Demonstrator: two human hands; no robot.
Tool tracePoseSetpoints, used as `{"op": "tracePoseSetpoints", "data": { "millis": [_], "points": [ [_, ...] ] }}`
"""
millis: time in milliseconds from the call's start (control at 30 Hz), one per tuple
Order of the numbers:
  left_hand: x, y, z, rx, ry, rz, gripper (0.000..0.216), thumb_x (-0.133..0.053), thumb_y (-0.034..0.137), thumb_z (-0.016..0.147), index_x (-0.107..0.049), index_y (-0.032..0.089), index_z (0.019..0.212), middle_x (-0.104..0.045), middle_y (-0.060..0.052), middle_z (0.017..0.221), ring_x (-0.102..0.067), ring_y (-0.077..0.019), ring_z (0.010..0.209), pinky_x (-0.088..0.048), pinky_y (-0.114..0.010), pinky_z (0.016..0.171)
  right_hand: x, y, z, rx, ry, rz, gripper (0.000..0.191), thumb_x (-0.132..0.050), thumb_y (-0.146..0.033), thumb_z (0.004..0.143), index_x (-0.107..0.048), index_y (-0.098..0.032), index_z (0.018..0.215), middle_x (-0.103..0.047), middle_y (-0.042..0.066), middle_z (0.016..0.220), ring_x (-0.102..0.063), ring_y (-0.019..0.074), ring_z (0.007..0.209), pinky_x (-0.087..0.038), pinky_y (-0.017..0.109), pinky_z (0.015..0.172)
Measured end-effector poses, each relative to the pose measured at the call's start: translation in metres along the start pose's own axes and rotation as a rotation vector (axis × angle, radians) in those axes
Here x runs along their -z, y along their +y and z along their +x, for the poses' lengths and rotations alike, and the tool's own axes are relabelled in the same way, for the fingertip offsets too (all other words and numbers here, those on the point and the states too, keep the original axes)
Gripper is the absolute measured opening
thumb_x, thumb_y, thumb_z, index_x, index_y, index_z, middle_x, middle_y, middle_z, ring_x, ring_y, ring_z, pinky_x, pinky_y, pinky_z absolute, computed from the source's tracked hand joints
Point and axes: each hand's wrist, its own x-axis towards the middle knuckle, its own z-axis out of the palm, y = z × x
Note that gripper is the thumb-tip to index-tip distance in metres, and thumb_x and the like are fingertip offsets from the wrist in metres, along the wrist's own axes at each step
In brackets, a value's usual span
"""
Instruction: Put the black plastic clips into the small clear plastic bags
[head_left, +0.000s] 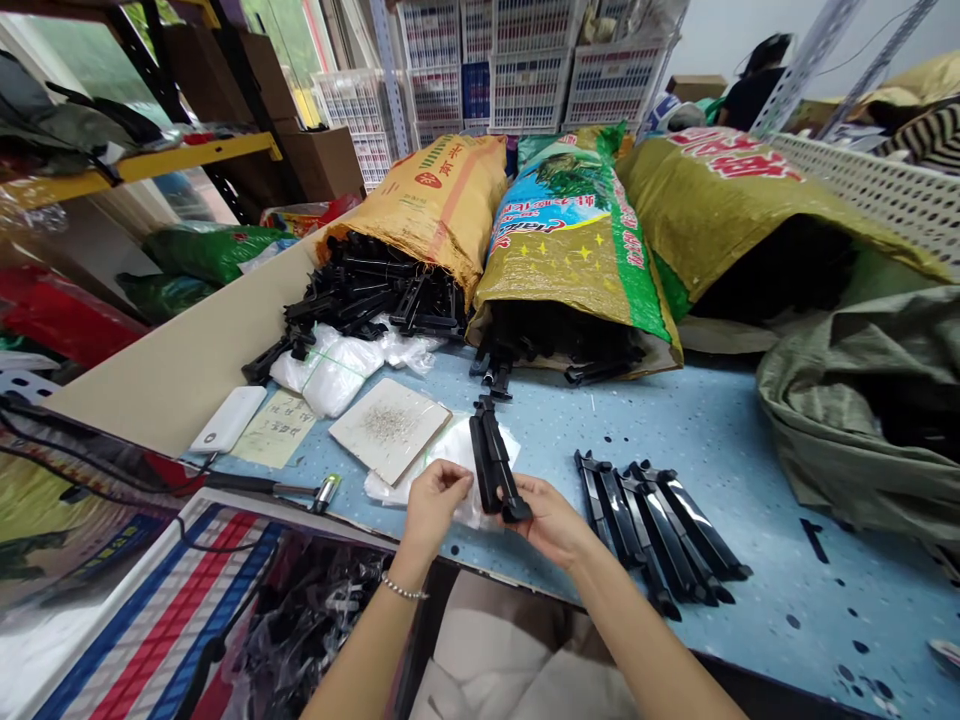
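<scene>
My right hand (pixel 551 520) grips a pair of long, narrow black plastic parts (pixel 491 455) side by side, tilted upright above the table's front edge. Just left of them is my left hand (pixel 437 508), thumb and fingertips pinched together; whatever is between them is too small to make out. Thin clear plastic bags (pixel 390 488) lie behind the left hand, partly under a square board (pixel 390 428) with specks on top. To the right, several similar black parts (pixel 652 530) rest in a slanted row on the blue tabletop (pixel 720 430).
An orange sack (pixel 442 200), a green-gold sack (pixel 570 270) and another gold sack (pixel 720 210) lie at the back, black parts spilling from the first two. A hammer (pixel 285 488), a white device (pixel 229 420) and bundled bags (pixel 330 370) are left. A person (pixel 757 85) is far behind.
</scene>
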Motion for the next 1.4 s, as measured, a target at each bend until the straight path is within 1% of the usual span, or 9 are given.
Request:
{"op": "tracePoseSetpoints", "data": {
  "millis": [200, 400, 567, 700, 933, 1033, 1133, 1300, 1400],
  "points": [
    [0.010, 0.006, -0.012, -0.289, -0.009, 0.377, 0.031, -0.048, 0.009, 0.076, -0.070, 0.019, 0.095, -0.060, -0.010, 0.109, -0.054, -0.0220, 0.103, -0.041, -0.041, 0.097, 0.013, -0.007, -0.018, 0.079, 0.119, 0.016, 0.026, -0.085, -0.026, 0.060, -0.068, -0.014, 0.076, -0.066, 0.002, 0.073, -0.059, 0.0102, 0.062, -0.047, 0.018, 0.055],
    [0.004, 0.000, -0.011, -0.265, -0.182, 0.508, 0.059, -0.044, 0.006, 0.078, -0.047, 0.022, 0.134, -0.049, -0.012, 0.131, -0.059, -0.0107, 0.072, -0.054, -0.031, 0.079, 0.023, 0.020, -0.076, -0.175, -0.109, 0.217, 0.031, -0.078, -0.027, 0.071, -0.067, -0.013, 0.096, -0.068, 0.009, 0.089, -0.066, 0.0155, 0.076, -0.052, 0.019, 0.060],
    [0.005, 0.008, -0.022, -0.418, -0.294, 0.589, 0.068, -0.035, 0.000, 0.082, -0.029, 0.025, 0.145, -0.036, -0.011, 0.146, -0.044, -0.0203, 0.129, -0.041, -0.038, 0.107, 0.034, 0.044, -0.069, -0.393, -0.261, 0.425, 0.042, -0.080, -0.033, 0.071, -0.065, -0.009, 0.101, -0.068, 0.008, 0.087, -0.066, 0.0077, 0.073, -0.050, 0.008, 0.062],
    [0.004, 0.028, -0.053, -0.557, -0.511, 0.588, 0.065, -0.032, 0.005, 0.089, -0.019, 0.026, 0.149, -0.034, -0.010, 0.148, -0.034, -0.0196, 0.137, -0.036, -0.039, 0.112, 0.031, 0.037, -0.049, -0.272, -0.141, 0.356, 0.035, -0.082, -0.033, 0.067, -0.065, -0.011, 0.088, -0.068, 0.008, 0.084, -0.065, 0.0081, 0.068, -0.050, 0.009, 0.061],
    [-0.004, 0.043, -0.080, -0.540, -0.705, 0.562, 0.067, -0.033, -0.002, 0.082, -0.038, 0.030, 0.140, -0.029, -0.007, 0.151, -0.038, -0.0189, 0.134, -0.041, -0.037, 0.108, -0.003, 0.032, -0.052, 0.170, 0.078, -0.416, 0.019, -0.069, -0.021, 0.073, -0.065, -0.016, 0.091, -0.063, 0.002, 0.080, -0.058, 0.0152, 0.074, -0.049, 0.025, 0.069],
    [0.005, 0.049, -0.085, -0.460, -0.680, 0.607, 0.054, -0.041, 0.004, 0.082, -0.050, 0.028, 0.130, -0.046, -0.008, 0.140, -0.048, -0.0202, 0.125, -0.044, -0.037, 0.104, -0.010, 0.032, -0.065, 0.279, 0.051, -0.714, 0.027, -0.061, -0.019, 0.077, -0.064, -0.019, 0.104, -0.065, 0.003, 0.092, -0.058, 0.0187, 0.084, -0.048, 0.030, 0.077],
    [0.041, 0.060, -0.099, -0.340, -0.608, 0.652, 0.040, -0.045, 0.015, 0.087, -0.057, 0.031, 0.122, -0.061, -0.005, 0.121, -0.056, -0.0198, 0.114, -0.046, -0.033, 0.100, 0.006, 0.016, -0.082, 0.266, -0.016, -0.948, 0.038, -0.057, -0.028, 0.084, -0.058, -0.023, 0.121, -0.062, 0.007, 0.109, -0.060, 0.0205, 0.087, -0.049, 0.032, 0.079],
    [0.114, 0.053, -0.110, 0.036, -0.703, 0.879, 0.039, -0.052, 0.010, 0.072, -0.067, 0.030, 0.102, -0.067, -0.002, 0.106, -0.063, -0.0220, 0.100, -0.048, -0.030, 0.090, 0.066, -0.023, -0.096, 0.345, 0.655, -1.745, 0.036, -0.051, -0.028, 0.088, -0.059, -0.012, 0.118, -0.057, 0.018, 0.109, -0.056, 0.0326, 0.099, -0.046, 0.042, 0.082],
    [0.132, 0.032, -0.101, 0.260, -0.632, 1.161, 0.036, -0.045, 0.001, 0.065, -0.069, 0.021, 0.084, -0.066, -0.008, 0.104, -0.063, -0.0234, 0.101, -0.045, -0.033, 0.092, 0.084, -0.025, -0.094, 0.304, 0.662, -2.063, 0.030, -0.052, -0.022, 0.085, -0.062, -0.010, 0.111, -0.058, 0.019, 0.103, -0.057, 0.0339, 0.096, -0.045, 0.043, 0.082]
  ]
}}
